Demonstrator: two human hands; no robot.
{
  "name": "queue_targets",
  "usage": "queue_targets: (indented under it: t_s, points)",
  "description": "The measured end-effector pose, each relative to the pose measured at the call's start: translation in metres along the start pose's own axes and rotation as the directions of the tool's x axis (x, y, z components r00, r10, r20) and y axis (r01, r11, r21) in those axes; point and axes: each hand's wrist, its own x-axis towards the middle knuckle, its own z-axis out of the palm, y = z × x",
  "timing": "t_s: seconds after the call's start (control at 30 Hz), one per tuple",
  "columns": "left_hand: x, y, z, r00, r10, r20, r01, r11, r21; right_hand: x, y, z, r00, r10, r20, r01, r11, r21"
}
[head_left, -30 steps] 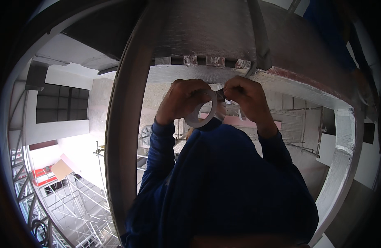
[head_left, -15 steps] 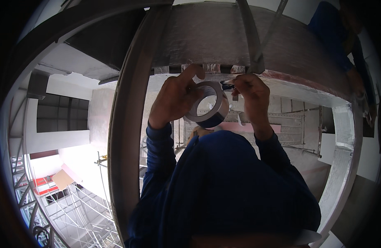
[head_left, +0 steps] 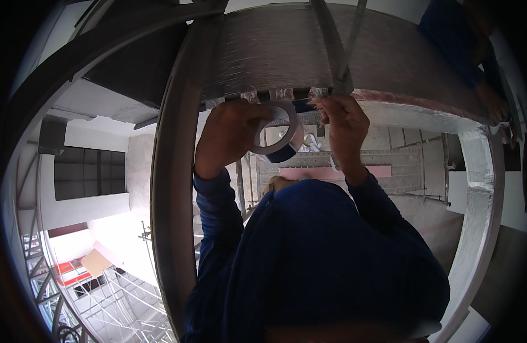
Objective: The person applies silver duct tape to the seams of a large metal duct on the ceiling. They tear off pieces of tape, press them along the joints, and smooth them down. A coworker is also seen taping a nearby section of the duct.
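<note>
In my left hand [head_left: 229, 134] is a wide roll of shiny silver foil tape [head_left: 294, 132], its pale ring-shaped side toward me. The fingers curl over the roll's left rim. From the top of the roll a short stretch of tape reaches toward my right hand [head_left: 346, 117]. That hand's thumb and fingers are pinched together on what looks like the tape's free end; the fingertips partly hide it. Both hands are just below the edge of a large foil-wrapped duct [head_left: 269, 51], where several short foil strips [head_left: 282, 94] show along a dark gap.
A grey steel beam [head_left: 175, 171] runs beside my left arm. A metal hanger [head_left: 333, 46] crosses the duct. Another silver-wrapped section [head_left: 478, 188] curves down the right. Far below are a perforated platform [head_left: 406, 166] and scaffolding [head_left: 120, 291]. Another person's blue sleeve [head_left: 455, 46] is at upper right.
Both hands and the roll have shifted up toward the duct's edge, with the roll slightly left. A loose dark piece by my right fingers now appears as a strip drawn between roll and fingers.
</note>
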Motion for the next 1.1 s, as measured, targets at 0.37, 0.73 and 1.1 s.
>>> queue_targets:
  t_s: [0.37,0.73,1.1]
  points:
    - [0.004,0.007,-0.009,0.996,-0.088,-0.018,0.09,0.98,0.178,-0.005,0.017,0.011,0.966,-0.25,-0.067,0.227,0.944,-0.24]
    - [0.012,0.005,-0.004,0.998,0.005,-0.066,0.01,0.976,0.219,-0.001,0.005,0.012,0.93,-0.367,-0.034,0.319,0.848,-0.424]
    - [0.015,0.008,-0.005,0.998,-0.059,-0.014,0.061,0.977,0.204,0.004,0.001,0.008,0.885,-0.463,-0.045,0.384,0.78,-0.494]
